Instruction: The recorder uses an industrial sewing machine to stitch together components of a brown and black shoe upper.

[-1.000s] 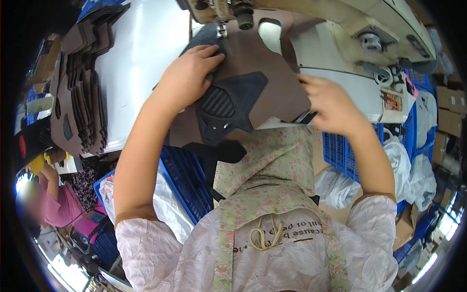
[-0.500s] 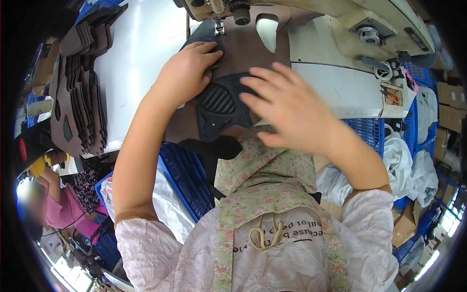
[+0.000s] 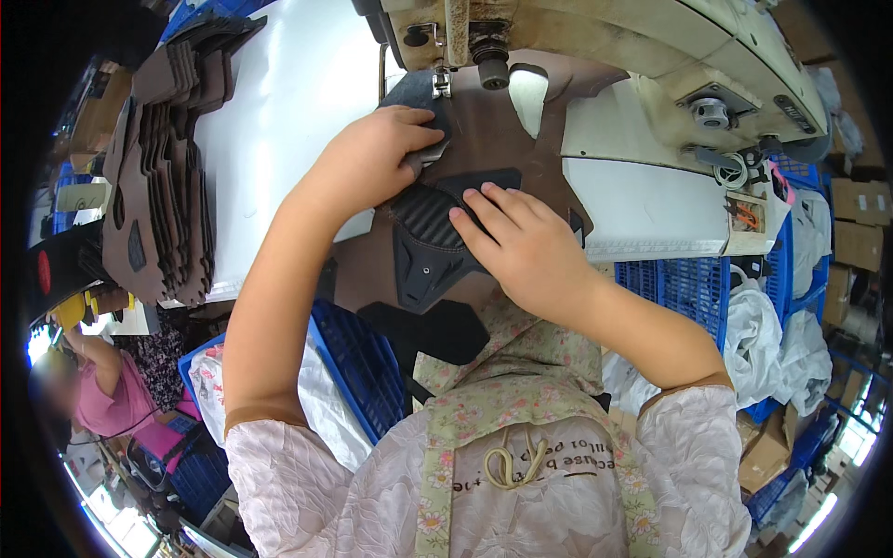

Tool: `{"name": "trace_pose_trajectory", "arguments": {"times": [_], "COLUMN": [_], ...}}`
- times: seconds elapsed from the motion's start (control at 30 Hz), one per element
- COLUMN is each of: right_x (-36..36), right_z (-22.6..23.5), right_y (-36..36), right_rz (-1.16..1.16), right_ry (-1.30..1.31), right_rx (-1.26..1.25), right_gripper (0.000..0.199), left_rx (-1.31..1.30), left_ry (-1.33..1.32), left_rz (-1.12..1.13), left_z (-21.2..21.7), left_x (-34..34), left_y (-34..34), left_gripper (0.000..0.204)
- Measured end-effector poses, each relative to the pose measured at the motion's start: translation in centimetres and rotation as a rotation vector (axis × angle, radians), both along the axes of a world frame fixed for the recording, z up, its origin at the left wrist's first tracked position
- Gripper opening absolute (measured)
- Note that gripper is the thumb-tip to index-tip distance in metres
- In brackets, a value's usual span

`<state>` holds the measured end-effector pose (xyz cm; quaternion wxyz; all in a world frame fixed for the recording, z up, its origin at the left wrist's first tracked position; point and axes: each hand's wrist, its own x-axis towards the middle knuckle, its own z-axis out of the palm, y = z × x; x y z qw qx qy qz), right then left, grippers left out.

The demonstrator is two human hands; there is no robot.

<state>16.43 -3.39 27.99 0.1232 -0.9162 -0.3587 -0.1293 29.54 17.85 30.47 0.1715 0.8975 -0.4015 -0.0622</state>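
Observation:
A brown leather-like panel [image 3: 484, 116] lies under the presser foot [image 3: 441, 86] of a sewing machine [image 3: 595, 37]. Sewn-looking black patches sit on it, among them a ribbed pad [image 3: 430, 219] and a pointed black piece [image 3: 426, 272] with a small metal dot. My left hand [image 3: 367, 156] has its fingers curled over a dark grey patch [image 3: 409, 91] close to the foot, and a lifted edge shows by the thumb. On the panel beside the ribbed pad rests my right hand [image 3: 532, 244], palm down with fingers stretched out. Toward my lap a black flap [image 3: 433, 330] hangs over the edge.
Stacked brown panels [image 3: 158, 205] lie at the left on the white table [image 3: 279, 102]. Blue crates [image 3: 358, 363] stand below the table, some with white bags [image 3: 758, 321]. Cardboard boxes [image 3: 858, 223] are piled at far right. Another person [image 3: 112, 381] in pink sits at far left.
My right hand has come down from above onto the panel. The head view has shifted, so the machine and panel appear lower. My left hand stays at the dark grey patch.

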Motion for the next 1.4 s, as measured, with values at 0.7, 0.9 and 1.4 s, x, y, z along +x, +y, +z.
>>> {"name": "trace_pose_trajectory", "arguments": {"times": [0.7, 0.9, 1.4], "right_x": [1.2, 1.7, 2.4], "right_z": [-0.5, -0.2, -0.6], "right_y": [0.2, 1.2, 4.3], "right_rz": [-0.051, -0.06, -0.123], "right_ry": [-0.035, -0.04, -0.045], "right_rx": [0.04, 0.058, 0.049], "right_gripper": [0.038, 0.039, 0.04], "left_rx": [0.011, 0.057, 0.063], "left_ry": [-0.19, -0.235, -0.255], "left_rz": [0.022, 0.0, -0.041], "left_z": [-0.6, -0.8, -0.6], "left_x": [-0.5, 0.5, 2.8], "left_y": [-0.5, -0.2, 0.5], "left_gripper": [0.05, 0.043, 0.047]}}
